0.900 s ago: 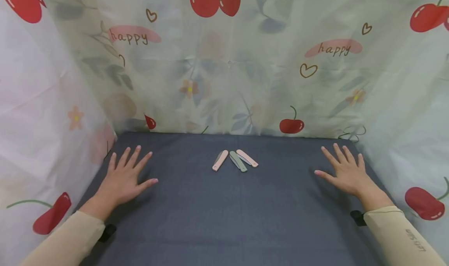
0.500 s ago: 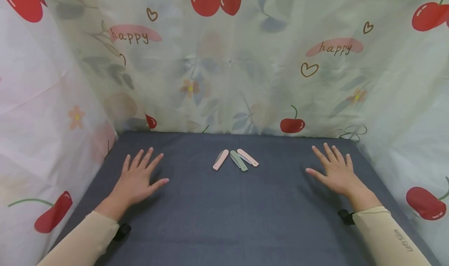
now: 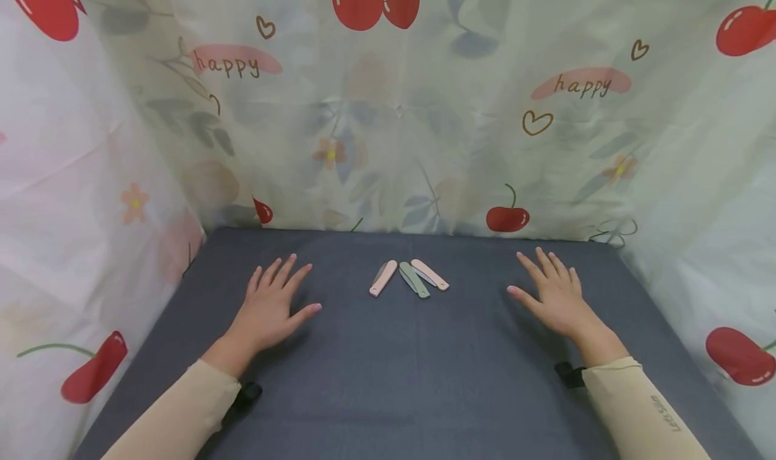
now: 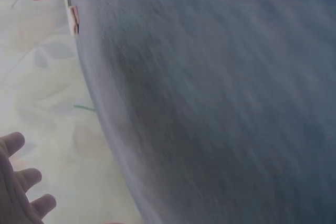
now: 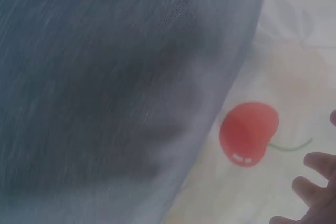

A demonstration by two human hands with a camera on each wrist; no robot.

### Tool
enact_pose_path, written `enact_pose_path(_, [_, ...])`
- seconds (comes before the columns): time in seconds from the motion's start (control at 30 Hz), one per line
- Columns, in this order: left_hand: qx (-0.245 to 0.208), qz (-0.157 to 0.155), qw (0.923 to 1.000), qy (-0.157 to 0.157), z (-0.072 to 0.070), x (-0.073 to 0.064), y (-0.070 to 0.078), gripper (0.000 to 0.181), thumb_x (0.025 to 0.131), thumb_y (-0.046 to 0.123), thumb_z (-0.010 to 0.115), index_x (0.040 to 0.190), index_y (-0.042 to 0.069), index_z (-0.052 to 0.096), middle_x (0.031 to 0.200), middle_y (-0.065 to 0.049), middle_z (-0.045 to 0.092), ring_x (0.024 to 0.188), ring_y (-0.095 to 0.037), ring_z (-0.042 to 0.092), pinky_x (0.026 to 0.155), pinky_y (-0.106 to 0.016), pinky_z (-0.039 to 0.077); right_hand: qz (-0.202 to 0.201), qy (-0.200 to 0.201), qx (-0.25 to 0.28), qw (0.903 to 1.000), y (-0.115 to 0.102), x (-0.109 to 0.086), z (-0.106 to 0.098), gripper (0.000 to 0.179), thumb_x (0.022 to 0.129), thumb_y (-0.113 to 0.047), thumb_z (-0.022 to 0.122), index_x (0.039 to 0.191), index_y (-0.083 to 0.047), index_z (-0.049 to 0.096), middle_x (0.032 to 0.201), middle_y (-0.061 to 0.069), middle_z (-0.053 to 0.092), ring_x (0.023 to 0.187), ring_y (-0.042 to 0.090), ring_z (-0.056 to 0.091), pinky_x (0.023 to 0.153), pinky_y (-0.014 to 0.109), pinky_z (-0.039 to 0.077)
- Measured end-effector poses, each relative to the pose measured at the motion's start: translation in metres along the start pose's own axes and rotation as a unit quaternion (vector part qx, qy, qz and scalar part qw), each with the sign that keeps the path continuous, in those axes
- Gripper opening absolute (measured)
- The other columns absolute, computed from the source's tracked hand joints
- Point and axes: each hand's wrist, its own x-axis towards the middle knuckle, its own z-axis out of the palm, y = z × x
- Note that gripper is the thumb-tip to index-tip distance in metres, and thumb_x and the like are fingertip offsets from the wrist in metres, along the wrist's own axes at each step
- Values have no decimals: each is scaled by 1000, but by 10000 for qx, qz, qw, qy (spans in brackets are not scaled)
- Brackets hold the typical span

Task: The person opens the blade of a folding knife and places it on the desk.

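Observation:
Three small folding knives lie near the back middle of the dark cloth. One pink knife (image 3: 383,279) is on the left, a green knife (image 3: 414,280) in the middle, and another pink knife (image 3: 430,275) on the right, close beside the green one. Blade metal shows along their handles. My left hand (image 3: 269,312) hovers over the cloth left of them, fingers spread and holding nothing. To their right, my right hand (image 3: 554,302) is also spread and touches none of them. In the left wrist view a pink handle (image 4: 73,20) shows at the cloth's edge.
A dark grey cloth (image 3: 376,386) covers the table. White curtains printed with cherries and "happy" (image 3: 394,163) stand behind and along both sides. A small black wrist camera (image 3: 247,396) sits under the left wrist, another black camera (image 3: 570,374) under the right.
Both hands have moved inward toward the knives, the left to the right and the right to the left. The fingers stay spread. The knives lie where they were.

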Motion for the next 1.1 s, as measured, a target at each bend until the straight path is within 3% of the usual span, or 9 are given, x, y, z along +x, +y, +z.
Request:
enact_pose_path(0.33, [-170,-98,9997,-150,9,25,31,83,93,69,51,159,23,29,165,-14,19,149,-40,17,116,-64,6,-149,412,471,9979,-27,25,18,70,102,-52,48,156,-11,31,160,27,20,144,52,15,108,74,12])
enact_pose_path(0.53, [-270,-67,9993,-255,15,38,48,82,95,72,43,160,24,26,166,-12,17,150,-38,17,117,-62,7,-138,386,714,9966,-43,37,29,67,103,-47,52,156,-11,33,160,25,22,144,51,15,108,73,13])
enact_pose_path(0.83, [-640,-117,9978,-124,28,57,77,75,98,64,45,158,20,31,165,-12,21,148,-37,22,117,-60,11,-331,511,1061,9925,-65,62,44,61,104,-49,46,152,-11,41,152,21,37,140,44,28,110,66,20])
enact_pose_path(1.1, [-836,-156,9964,55,36,70,99,67,101,54,50,155,15,37,161,-14,30,146,-35,29,117,-57,17,-408,317,1108,9925,-81,82,55,58,105,-46,47,148,-8,46,145,21,47,136,42,38,111,59,27])
